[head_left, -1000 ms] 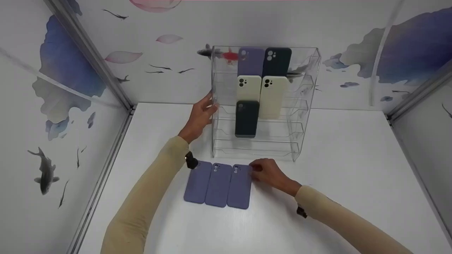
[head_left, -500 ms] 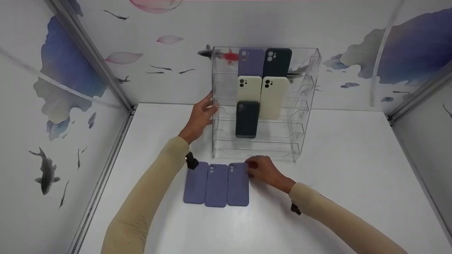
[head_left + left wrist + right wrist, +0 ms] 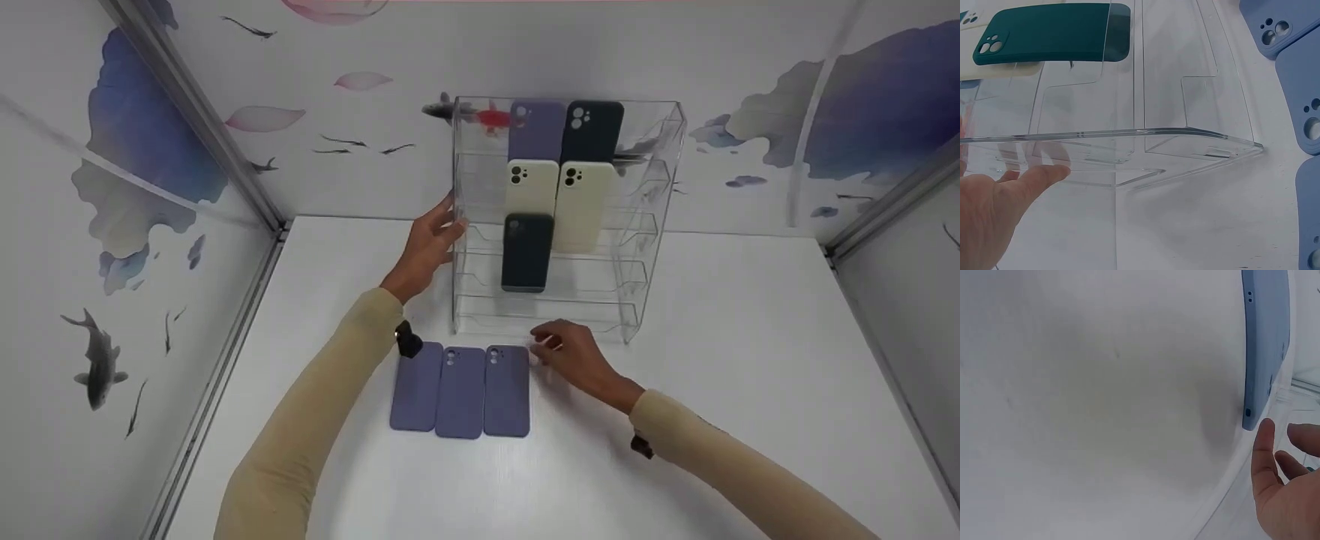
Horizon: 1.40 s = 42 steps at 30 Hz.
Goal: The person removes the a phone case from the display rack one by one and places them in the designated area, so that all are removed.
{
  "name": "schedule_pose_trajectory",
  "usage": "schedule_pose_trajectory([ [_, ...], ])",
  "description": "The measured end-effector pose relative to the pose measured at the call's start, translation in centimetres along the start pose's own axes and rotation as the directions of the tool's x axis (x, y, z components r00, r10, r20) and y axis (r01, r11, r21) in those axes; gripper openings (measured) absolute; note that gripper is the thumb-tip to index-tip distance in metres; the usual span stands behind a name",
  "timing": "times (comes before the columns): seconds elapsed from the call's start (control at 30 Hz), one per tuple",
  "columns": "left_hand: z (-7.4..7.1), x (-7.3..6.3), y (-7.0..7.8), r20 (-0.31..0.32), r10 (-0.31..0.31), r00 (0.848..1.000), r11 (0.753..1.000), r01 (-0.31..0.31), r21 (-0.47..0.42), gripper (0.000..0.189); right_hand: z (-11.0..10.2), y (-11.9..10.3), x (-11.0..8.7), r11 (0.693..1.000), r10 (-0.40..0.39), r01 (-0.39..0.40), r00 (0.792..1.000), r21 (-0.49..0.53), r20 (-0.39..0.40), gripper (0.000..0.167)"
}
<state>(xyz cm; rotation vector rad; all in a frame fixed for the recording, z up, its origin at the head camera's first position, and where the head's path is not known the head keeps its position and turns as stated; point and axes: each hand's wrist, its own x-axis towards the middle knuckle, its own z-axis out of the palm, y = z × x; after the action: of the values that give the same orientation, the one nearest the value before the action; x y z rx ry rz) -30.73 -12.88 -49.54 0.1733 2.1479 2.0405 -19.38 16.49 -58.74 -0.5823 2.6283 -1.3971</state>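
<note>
My left hand [image 3: 424, 251] rests against the left side of a clear tiered rack [image 3: 630, 300]. Its thumb touches the outer side panel in the left wrist view; some fingertips are cut off at the frame edge. Three lilac phone cases lie side by side on the table before the rack: a left case [image 3: 416, 394], a middle case [image 3: 460, 394] and a right case [image 3: 507, 394]. My right hand [image 3: 581, 360] hovers just right of the right case's top corner, fingers loosely bent, nothing in them. The right wrist view shows a small gap between fingertips and case [image 3: 1266, 343].
On the rack stand a purple case [image 3: 537, 131] and a dark green case [image 3: 592, 131] on top, two cream cases [image 3: 531, 184] below, and another dark green case [image 3: 527, 251] lower down. Behind it rises a patterned wall [image 3: 360, 172]; metal-edged side panels flank the white table [image 3: 735, 337].
The right lilac case was straightened and shifted slightly left under my right hand, closing up the row. My right hand has since let go and drawn off to the right. The left hand stays put.
</note>
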Motion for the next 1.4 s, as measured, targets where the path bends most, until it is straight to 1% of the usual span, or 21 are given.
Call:
schedule_pose_trajectory([
  [0.1, 0.1, 0.0, 0.1, -0.001, 0.002, 1.0, 1.0, -0.002, -0.003, 0.071, -1.1, -0.5, 0.0, 0.999, -0.025, 0.026, 0.999, 0.023, -0.033, 0.028],
  [0.23, 0.1, 0.0, 0.2, -0.01, -0.011, 1.0, 1.0, 0.011, -0.012, 0.071, -2.5, -1.2, 0.1, 0.999, -0.05, 0.051, 0.996, 0.019, -0.068, 0.026],
  [0.4, 0.2, -0.1, 0.2, -0.018, -0.012, 1.0, 1.0, 0.011, -0.011, 0.071, -4.0, -2.0, 0.3, 0.998, -0.055, 0.055, 0.994, -0.005, -0.094, 0.024],
  [0.53, 0.1, -0.3, 0.2, -0.021, -0.004, 1.0, 1.0, 0.004, -0.003, 0.071, -5.2, -2.6, 0.6, 0.997, -0.083, 0.082, 0.99, -0.014, -0.113, 0.025],
  [0.67, 0.2, -0.2, 0.1, -0.015, 0.002, 1.0, 1.0, -0.002, -0.004, 0.071, -6.7, -3.3, 0.7, 0.996, -0.094, 0.091, 0.986, -0.026, -0.141, 0.024],
  [0.8, 0.4, -0.2, 0.2, -0.009, 0.003, 1.0, 1.0, -0.003, -0.031, 0.071, -8.2, -4.0, 1.1, 0.996, -0.091, 0.088, 0.981, -0.028, -0.17, 0.025],
  [0.93, 0.4, -0.1, 0.4, -0.007, 0.006, 1.0, 0.998, -0.007, -0.063, 0.073, -9.3, -4.6, 1.5, 0.994, -0.108, 0.103, 0.975, -0.037, -0.195, 0.027],
  [1.2, 0.3, 0.1, 0.8, -0.007, -0.009, 1.0, 0.998, 0.009, -0.063, 0.076, -10.8, -5.6, 3.0, 0.991, -0.124, 0.11, 0.971, -0.076, -0.206, 0.029],
  [1.4, 0.3, 0.4, 1.2, 0.001, -0.016, 1.0, 0.999, 0.016, -0.045, 0.079, -11.7, -6.2, 4.4, 0.988, -0.145, 0.132, 0.967, -0.079, -0.207, 0.032],
])
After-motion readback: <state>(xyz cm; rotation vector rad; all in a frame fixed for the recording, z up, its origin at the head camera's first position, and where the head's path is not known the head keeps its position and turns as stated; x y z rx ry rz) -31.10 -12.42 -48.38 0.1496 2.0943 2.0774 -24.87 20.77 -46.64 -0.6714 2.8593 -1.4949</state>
